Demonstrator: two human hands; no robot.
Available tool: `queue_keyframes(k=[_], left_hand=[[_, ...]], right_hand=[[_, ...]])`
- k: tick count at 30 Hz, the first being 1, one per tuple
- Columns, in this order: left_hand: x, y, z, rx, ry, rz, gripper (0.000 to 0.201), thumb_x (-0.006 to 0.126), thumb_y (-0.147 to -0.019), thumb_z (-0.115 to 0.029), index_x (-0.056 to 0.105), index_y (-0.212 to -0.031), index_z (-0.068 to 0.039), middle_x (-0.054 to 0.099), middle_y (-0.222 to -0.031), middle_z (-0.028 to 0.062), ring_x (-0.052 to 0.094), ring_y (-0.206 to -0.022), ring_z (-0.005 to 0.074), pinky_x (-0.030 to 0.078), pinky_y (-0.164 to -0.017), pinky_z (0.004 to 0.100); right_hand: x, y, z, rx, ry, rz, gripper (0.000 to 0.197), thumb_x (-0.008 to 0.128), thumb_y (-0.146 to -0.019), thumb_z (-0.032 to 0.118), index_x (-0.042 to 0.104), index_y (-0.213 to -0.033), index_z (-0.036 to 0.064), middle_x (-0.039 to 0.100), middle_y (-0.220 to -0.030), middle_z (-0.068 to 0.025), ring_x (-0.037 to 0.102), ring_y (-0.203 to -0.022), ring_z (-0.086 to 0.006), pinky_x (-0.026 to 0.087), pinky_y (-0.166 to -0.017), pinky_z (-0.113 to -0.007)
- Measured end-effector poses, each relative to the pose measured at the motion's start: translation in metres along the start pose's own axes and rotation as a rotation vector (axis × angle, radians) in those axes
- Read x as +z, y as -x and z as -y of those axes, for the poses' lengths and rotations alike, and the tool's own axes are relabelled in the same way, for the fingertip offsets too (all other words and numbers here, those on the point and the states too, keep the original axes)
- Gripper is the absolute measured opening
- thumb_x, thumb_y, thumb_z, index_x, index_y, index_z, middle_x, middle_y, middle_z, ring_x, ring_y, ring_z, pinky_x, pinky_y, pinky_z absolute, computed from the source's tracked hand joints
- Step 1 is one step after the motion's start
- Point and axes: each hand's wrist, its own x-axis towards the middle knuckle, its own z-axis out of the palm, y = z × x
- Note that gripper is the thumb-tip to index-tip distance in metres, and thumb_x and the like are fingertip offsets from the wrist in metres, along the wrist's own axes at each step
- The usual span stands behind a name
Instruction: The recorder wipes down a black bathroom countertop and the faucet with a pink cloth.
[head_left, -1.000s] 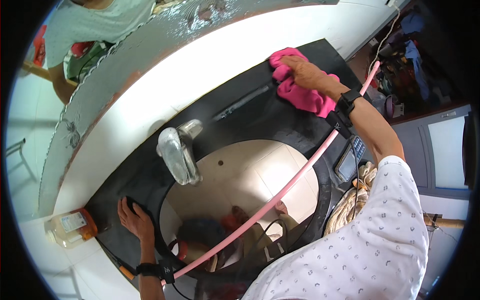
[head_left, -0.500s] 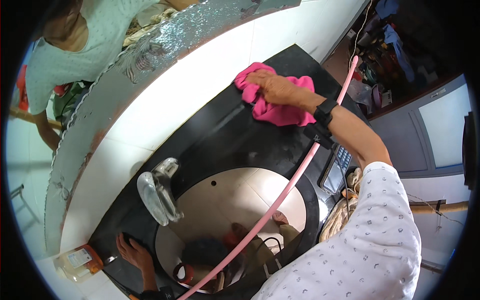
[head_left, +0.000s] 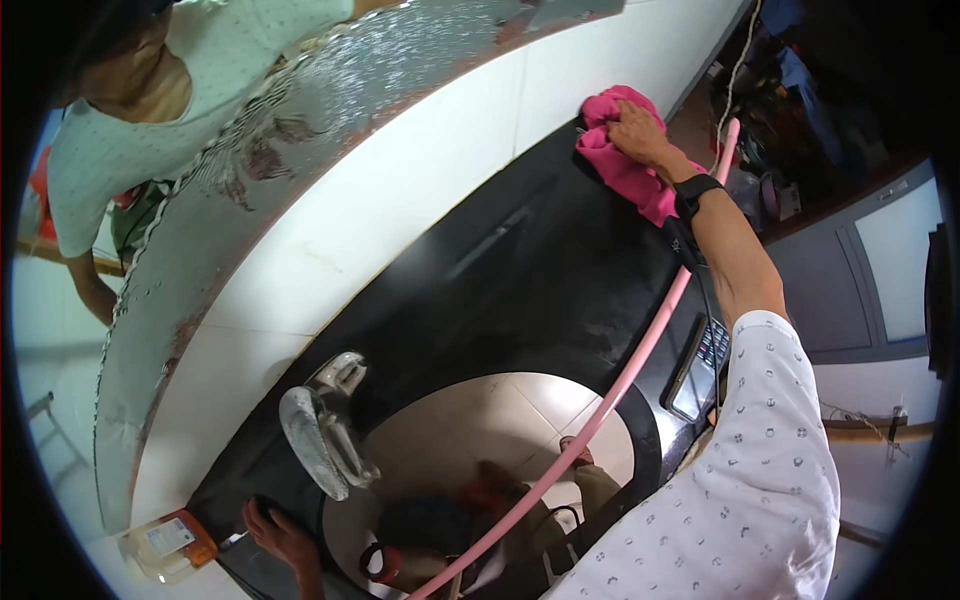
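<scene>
My right hand presses a bunched pink cloth against the far right end of the black countertop; its fingers curl into the fabric. At the near left, my left hand lies on the counter with its fingers apart and holds nothing. Between the hands, a silvery faucet stands beside a round opening, through which floor tiles and a foot show. A pink tube runs slantwise over the opening and under my right forearm.
A bottle with a label and orange end sits by my left hand. A phone-like device with keys lies right of the opening. A mirror lines the wall behind the counter. Cluttered goods fill the far right.
My right hand has slid the pink cloth away and to the right, to the counter's far end. My left hand stays resting on the counter. The view has shifted slightly.
</scene>
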Motion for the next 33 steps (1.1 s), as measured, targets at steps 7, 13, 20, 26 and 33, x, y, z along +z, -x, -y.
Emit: queue_keyframes(k=[7,13,20,26,33], left_hand=[[-0.001,-0.004,-0.014,0.011,-0.046,-0.024,0.046,0.033,-0.096,-0.034,0.045,-0.125,0.0,0.043,-0.129,0.0217,0.041,-0.12,0.0388,0.032,-0.096,0.0482],[0.001,-0.006,-0.011,-0.016,-0.077,-0.037,0.047,0.032,-0.096,-0.035,0.045,-0.125,-0.001,0.043,-0.129,0.0209,0.042,-0.119,0.0377,0.033,-0.096,0.0485],[-0.002,-0.004,-0.008,-0.034,-0.058,-0.008,0.044,0.036,-0.095,-0.033,0.044,-0.128,-0.005,0.043,-0.131,0.0169,0.04,-0.122,0.0351,0.03,-0.099,0.0472],[-0.005,-0.004,-0.009,-0.015,-0.017,-0.025,0.044,0.036,-0.095,-0.034,0.047,-0.125,-0.004,0.044,-0.129,0.0178,0.041,-0.121,0.0359,0.032,-0.097,0.0478],[0.005,-0.002,0.003,-0.028,-0.032,-0.007,0.045,0.035,-0.095,-0.034,0.047,-0.126,-0.003,0.044,-0.129,0.018,0.041,-0.12,0.0361,0.031,-0.098,0.0476]], right_hand=[[0.002,0.006,0.019,-0.034,-0.279,0.109,0.038,0.049,-0.082,0.028,0.061,-0.106,0.0017,0.049,-0.128,-0.0221,0.044,-0.121,-0.0371,0.037,-0.1,-0.044],[-0.037,0.071,0.162,-0.633,-0.383,0.094,0.05,0.058,-0.073,0.013,0.049,-0.122,0.0061,0.048,-0.128,-0.0147,0.039,-0.124,-0.0348,0.027,-0.108,-0.041],[-0.072,0.115,0.226,-0.775,-0.55,0.178,0.046,0.055,-0.08,0.022,0.052,-0.123,0.0056,0.044,-0.135,-0.0126,0.033,-0.13,-0.0336,0.023,-0.109,-0.042],[-0.048,0.074,0.159,-0.728,-0.13,0.07,0.041,0.054,-0.078,0.015,0.054,-0.116,-0.001,0.046,-0.13,-0.0145,0.039,-0.124,-0.0343,0.026,-0.107,-0.045],[-0.015,0.048,0.039,-0.359,0.353,0.052,0.037,0.046,-0.086,0.024,0.056,-0.114,0.0032,0.048,-0.127,-0.0179,0.042,-0.121,-0.034,0.028,-0.105,-0.045]])
